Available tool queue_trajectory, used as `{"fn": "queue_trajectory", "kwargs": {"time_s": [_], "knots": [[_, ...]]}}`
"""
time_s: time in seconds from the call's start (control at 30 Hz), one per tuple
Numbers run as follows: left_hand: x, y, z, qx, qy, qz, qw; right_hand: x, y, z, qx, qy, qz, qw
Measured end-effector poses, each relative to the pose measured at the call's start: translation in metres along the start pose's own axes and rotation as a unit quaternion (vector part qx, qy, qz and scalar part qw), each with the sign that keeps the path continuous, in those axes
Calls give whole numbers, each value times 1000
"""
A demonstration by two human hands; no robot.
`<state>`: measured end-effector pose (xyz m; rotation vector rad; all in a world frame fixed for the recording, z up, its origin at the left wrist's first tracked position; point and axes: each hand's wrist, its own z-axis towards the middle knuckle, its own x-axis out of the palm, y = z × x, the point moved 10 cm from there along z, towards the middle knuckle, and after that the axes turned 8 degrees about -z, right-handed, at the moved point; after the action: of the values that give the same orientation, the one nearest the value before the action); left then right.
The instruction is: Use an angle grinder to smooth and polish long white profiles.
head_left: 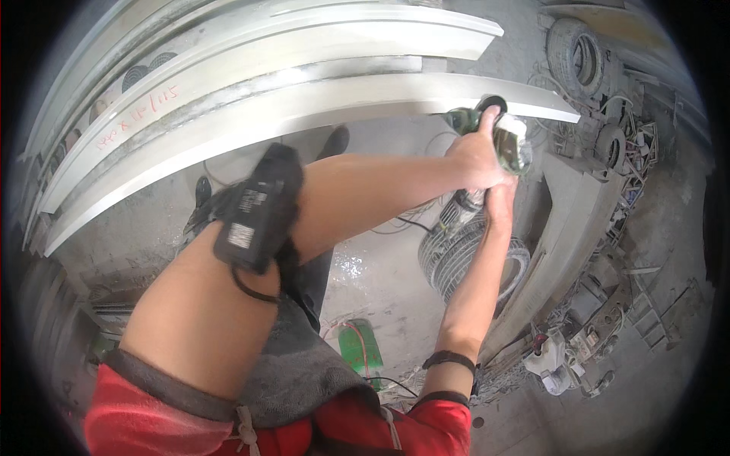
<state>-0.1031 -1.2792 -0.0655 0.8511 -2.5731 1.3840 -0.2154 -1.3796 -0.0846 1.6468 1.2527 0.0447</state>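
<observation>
Both my hands are on a power tool that looks like an angle grinder, with a grey body and a round dark part at its far end. My left hand is closed around the head end, thumb stretched along the top. Just below it, my right hand wraps the body. Green and white parts show beside my fingers, blurred. The dark round part overlaps the right end of a long white slab with a stepped edge; I cannot tell if they touch. A black cord hangs from the tool.
A second long white slab lies behind the first. Stacked dusty tyres stand below my hands, another tyre at the far right. A pale beam and scattered debris line the right. A green panel lies on the floor.
</observation>
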Motion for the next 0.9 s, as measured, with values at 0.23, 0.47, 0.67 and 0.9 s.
{"fn": "queue_trajectory", "kwargs": {"time_s": [0.23, 0.47, 0.67, 0.9], "knots": [[-76, 51, -88, 148, -164, -9, 975, 113, 23, -63, -102, 91, -46, 990], [-255, 157, -329, 184, -326, 99, 922, 360, 124, -216, -174, 176, -135, 959], [-213, 140, -286, 231, -325, 88, 913, 304, 99, -192, -117, 176, -125, 969], [-6, 10, -4, 101, -139, 55, 984, 25, 15, -8, -120, 78, -25, 989]]}}
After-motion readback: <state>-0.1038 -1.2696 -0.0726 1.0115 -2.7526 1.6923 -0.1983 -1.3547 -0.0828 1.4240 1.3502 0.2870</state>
